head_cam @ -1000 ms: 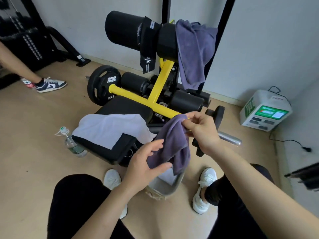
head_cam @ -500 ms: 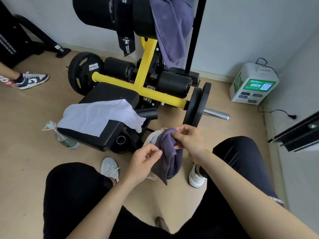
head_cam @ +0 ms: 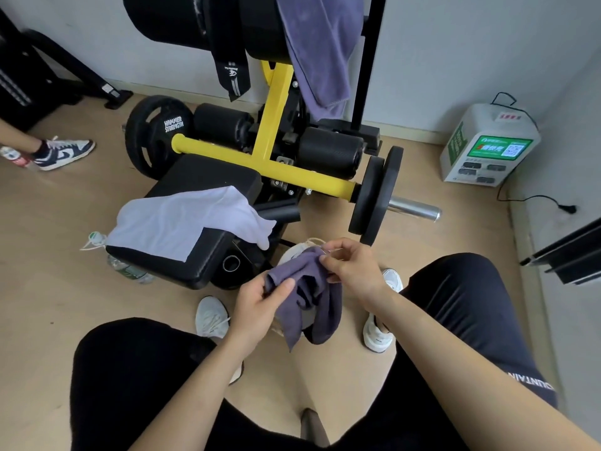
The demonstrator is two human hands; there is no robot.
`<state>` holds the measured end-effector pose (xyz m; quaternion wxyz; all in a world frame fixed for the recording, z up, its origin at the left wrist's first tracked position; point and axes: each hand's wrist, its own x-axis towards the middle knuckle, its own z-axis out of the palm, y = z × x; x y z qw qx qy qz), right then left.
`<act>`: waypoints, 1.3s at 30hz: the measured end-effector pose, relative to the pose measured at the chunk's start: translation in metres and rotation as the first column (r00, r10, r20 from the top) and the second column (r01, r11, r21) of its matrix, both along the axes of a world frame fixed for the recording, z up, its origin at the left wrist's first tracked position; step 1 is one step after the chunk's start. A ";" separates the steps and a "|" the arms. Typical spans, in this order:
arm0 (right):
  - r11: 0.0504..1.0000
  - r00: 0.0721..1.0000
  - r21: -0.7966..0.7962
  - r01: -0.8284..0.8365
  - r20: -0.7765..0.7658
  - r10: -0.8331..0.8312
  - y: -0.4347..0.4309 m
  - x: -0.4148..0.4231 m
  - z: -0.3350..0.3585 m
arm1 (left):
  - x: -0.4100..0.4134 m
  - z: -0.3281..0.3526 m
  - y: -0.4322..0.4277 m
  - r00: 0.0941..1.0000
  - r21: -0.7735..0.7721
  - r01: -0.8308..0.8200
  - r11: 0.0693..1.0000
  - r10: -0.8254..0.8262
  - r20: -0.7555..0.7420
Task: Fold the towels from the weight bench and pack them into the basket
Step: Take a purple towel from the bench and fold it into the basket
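Grip: left hand [head_cam: 260, 304] and right hand [head_cam: 351, 271] pinch small crumpled purple cloth towel [head_cam: 312, 297] above pale basket [head_cam: 292, 253] | fold unfinished | left: thin white towel [head_cam: 182, 219] on black padded table [head_cam: 201, 177], large purple towel [head_cam: 322, 43] draped higher up

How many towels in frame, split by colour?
Purple: 2 - held towel, draped towel over the top roller pad
White: 1 - white towel on the bench seat
Total: 3
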<state>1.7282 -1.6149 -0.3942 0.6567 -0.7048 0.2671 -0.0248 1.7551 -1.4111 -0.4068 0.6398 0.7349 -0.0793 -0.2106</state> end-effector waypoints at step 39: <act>0.951 0.948 -0.182 -0.252 0.153 0.280 0.024 0.009 -0.021 | 0.010 0.023 0.011 0.996 0.166 -0.087 0.982 0.087 0.007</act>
